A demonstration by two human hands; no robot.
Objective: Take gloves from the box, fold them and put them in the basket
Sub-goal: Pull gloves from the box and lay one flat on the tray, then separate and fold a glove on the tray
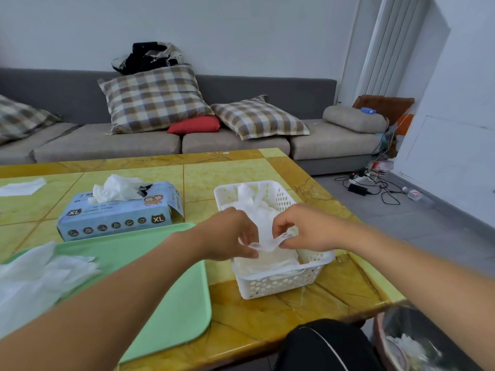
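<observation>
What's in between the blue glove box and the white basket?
Nothing sits there: in the head view only bare yellow table shows between the glove box and the basket. The green tray lies nearer the person.

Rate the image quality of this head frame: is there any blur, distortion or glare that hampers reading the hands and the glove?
Head view: wide-angle bending curves the yellow tiled table edge and stretches the forearms; lighting is soft and even, without hard shadows or glare; the thin translucent white glove, pinched between left hand and right hand, blends into the white perforated plastic basket; the lower corners are smeared.
</observation>
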